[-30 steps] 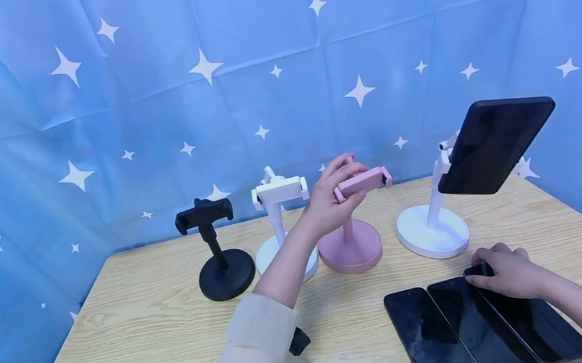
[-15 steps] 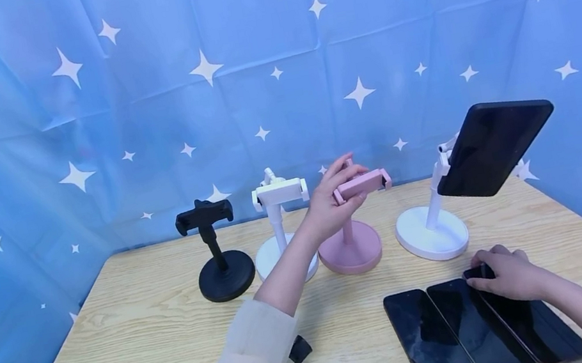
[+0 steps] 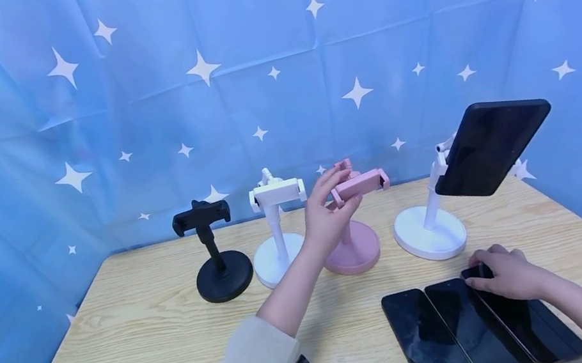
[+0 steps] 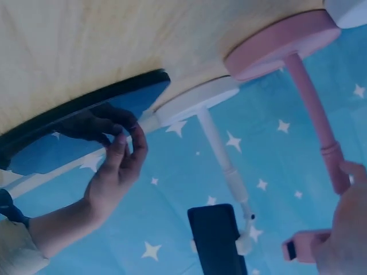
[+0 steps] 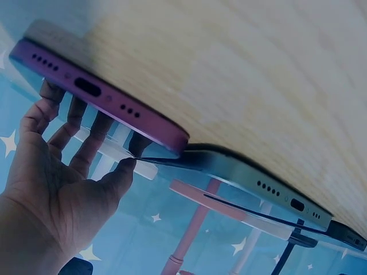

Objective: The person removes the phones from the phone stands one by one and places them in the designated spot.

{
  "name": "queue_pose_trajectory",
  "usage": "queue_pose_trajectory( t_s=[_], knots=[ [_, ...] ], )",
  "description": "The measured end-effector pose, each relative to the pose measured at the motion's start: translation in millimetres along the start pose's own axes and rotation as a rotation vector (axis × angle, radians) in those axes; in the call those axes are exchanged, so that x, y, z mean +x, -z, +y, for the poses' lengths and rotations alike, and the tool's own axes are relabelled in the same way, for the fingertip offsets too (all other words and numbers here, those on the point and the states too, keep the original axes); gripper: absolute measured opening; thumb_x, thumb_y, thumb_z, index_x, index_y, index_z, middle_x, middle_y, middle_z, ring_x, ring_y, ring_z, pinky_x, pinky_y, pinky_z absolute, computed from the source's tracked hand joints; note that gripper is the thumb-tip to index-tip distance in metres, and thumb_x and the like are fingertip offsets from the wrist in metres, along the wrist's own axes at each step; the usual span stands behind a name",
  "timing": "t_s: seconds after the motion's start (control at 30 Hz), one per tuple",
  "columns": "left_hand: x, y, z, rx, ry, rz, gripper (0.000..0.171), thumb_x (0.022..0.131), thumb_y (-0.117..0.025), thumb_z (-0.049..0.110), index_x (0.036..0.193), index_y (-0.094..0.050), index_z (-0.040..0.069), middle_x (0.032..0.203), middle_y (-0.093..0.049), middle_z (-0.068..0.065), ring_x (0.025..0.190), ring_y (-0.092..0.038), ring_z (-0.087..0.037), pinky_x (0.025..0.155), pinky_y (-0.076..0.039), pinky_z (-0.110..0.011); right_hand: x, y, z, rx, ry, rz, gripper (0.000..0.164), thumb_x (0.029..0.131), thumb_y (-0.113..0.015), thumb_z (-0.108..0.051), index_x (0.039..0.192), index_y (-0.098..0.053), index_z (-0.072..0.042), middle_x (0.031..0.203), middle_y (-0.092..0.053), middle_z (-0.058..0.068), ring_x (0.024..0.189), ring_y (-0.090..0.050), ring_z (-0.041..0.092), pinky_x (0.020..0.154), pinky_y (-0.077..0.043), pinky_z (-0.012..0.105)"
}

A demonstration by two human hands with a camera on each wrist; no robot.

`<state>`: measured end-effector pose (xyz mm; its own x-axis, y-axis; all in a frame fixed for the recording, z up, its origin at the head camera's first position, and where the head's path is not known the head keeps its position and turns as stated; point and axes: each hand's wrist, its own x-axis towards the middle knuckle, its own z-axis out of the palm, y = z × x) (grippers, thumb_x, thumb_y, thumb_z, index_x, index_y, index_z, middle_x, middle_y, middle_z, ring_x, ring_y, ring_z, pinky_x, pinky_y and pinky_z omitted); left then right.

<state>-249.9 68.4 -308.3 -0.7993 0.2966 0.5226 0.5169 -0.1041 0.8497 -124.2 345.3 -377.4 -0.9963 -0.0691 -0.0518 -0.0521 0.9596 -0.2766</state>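
Observation:
My left hand [image 3: 326,214] holds the clamp of the pink phone stand [image 3: 355,254], with the thumb under its front and the fingers behind. The clamp stays without a phone. In the left wrist view only part of this hand [image 4: 348,229] shows, beside the clamp. My right hand [image 3: 509,276] rests at the far end of the rightmost phone [image 3: 545,328], which lies screen up. The right wrist view shows its fingers [image 5: 86,150] spread and gently bent, tips touching the screen above the purple-edged bottom. Two more phones, a middle one [image 3: 478,330] and a left one [image 3: 426,336], lie alongside.
Left of the pink stand are a white stand [image 3: 278,258] and a black stand [image 3: 224,276]. Another white stand [image 3: 430,233] at the right bears a tilted dark phone [image 3: 492,146]. A starred blue curtain [image 3: 279,112] hangs behind the wooden table [image 3: 140,351].
My left hand has shifted slightly left and down on the pink clamp, showing more of the joint behind it. The right hand keeps its place on the phone.

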Motion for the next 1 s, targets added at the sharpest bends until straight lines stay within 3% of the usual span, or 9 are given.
queue_pose_trajectory(
  t_s=[0.13, 0.27, 0.33, 0.47, 0.57, 0.67, 0.77, 0.9, 1.0],
  knots=[
    [-8.2, -2.0, -3.9, 0.047, 0.072, 0.097, 0.028, 0.078, -0.07, 0.006, 0.105, -0.065, 0.0, 0.107, -0.065, -0.013, 0.101, -0.061, -0.024, 0.084, -0.049, -0.03, 1, 1, 1, 0.003, 0.002, -0.003, 0.033, 0.082, -0.065, -0.027, 0.098, -0.059, 0.001, 0.093, -0.06, 0.012, 0.092, -0.05, 0.036, 0.072, -0.033, 0.051],
    [-17.8, -3.5, -10.2, 0.077, 0.175, 0.081, 0.015, 0.08, -0.067, 0.007, 0.092, -0.067, -0.003, 0.092, -0.067, -0.015, 0.087, -0.064, -0.022, 0.077, -0.051, -0.023, 2, 2, 2, 0.011, 0.005, -0.027, 0.032, 0.083, -0.064, -0.026, 0.099, -0.059, 0.001, 0.094, -0.06, 0.013, 0.091, -0.05, 0.035, 0.072, -0.034, 0.051],
    [-22.1, -5.4, -12.9, 0.116, 0.23, 0.016, 0.014, 0.082, -0.065, 0.009, 0.091, -0.068, -0.001, 0.09, -0.068, -0.011, 0.083, -0.063, -0.016, 0.075, -0.05, -0.021, 2, 3, 3, 0.025, 0.011, -0.039, 0.032, 0.084, -0.064, -0.026, 0.1, -0.059, 0.002, 0.094, -0.06, 0.014, 0.09, -0.052, 0.033, 0.073, -0.037, 0.051],
    [-27.0, -16.2, -12.2, 0.22, 0.308, -0.202, 0.018, 0.085, -0.063, 0.015, 0.1, -0.068, 0.005, 0.096, -0.068, -0.004, 0.085, -0.061, -0.009, 0.076, -0.047, -0.019, 2, 13, 6, 0.105, 0.017, -0.073, 0.036, 0.086, -0.061, -0.025, 0.103, -0.058, 0.006, 0.097, -0.06, 0.017, 0.09, -0.056, 0.034, 0.074, -0.045, 0.049],
    [-26.0, -29.5, -6.2, 0.248, 0.305, -0.365, 0.027, 0.087, -0.061, 0.017, 0.111, -0.063, 0.006, 0.107, -0.065, -0.005, 0.093, -0.062, -0.012, 0.075, -0.048, -0.018, 0, 23, 6, 0.168, -0.012, -0.093, 0.042, 0.088, -0.059, -0.027, 0.107, -0.054, 0.01, 0.098, -0.06, 0.022, 0.091, -0.057, 0.037, 0.071, -0.049, 0.045],
    [-22.8, -45.0, 1.0, 0.269, 0.279, -0.466, 0.038, 0.088, -0.06, 0.02, 0.124, -0.055, 0.008, 0.115, -0.06, -0.006, 0.1, -0.06, -0.013, 0.073, -0.047, -0.016, -1, 31, 4, 0.201, -0.054, -0.085, 0.048, 0.089, -0.058, -0.029, 0.111, -0.05, 0.013, 0.1, -0.059, 0.027, 0.09, -0.058, 0.038, 0.069, -0.05, 0.043],
    [-20.0, -59.6, 8.4, 0.293, 0.263, -0.504, 0.05, 0.088, -0.06, 0.025, 0.134, -0.044, 0.012, 0.121, -0.057, -0.004, 0.106, -0.057, -0.013, 0.077, -0.047, -0.017, -3, 37, 2, 0.223, -0.054, -0.027, 0.053, 0.089, -0.057, -0.03, 0.115, -0.047, 0.015, 0.103, -0.057, 0.031, 0.092, -0.058, 0.041, 0.068, -0.052, 0.042],
    [-17.1, -74.6, 17.8, 0.284, 0.268, -0.499, 0.065, 0.088, -0.061, 0.029, 0.143, -0.029, 0.016, 0.132, -0.049, -0.002, 0.115, -0.052, -0.015, 0.083, -0.047, -0.023, -7, 48, -5, 0.251, -0.028, 0.144, 0.056, 0.091, -0.055, -0.029, 0.122, -0.04, 0.016, 0.111, -0.053, 0.035, 0.095, -0.057, 0.044, 0.066, -0.053, 0.04],
    [-14.4, -81.8, 23.9, 0.286, 0.268, -0.48, 0.074, 0.088, -0.061, 0.029, 0.146, -0.017, 0.017, 0.14, -0.04, -0.001, 0.122, -0.046, -0.015, 0.09, -0.045, -0.026, -9, 58, -10, 0.284, 0.001, 0.305, 0.054, 0.091, -0.056, -0.024, 0.126, -0.037, 0.012, 0.114, -0.051, 0.034, 0.092, -0.062, 0.026, 0.061, -0.052, 0.028]
  ],
)
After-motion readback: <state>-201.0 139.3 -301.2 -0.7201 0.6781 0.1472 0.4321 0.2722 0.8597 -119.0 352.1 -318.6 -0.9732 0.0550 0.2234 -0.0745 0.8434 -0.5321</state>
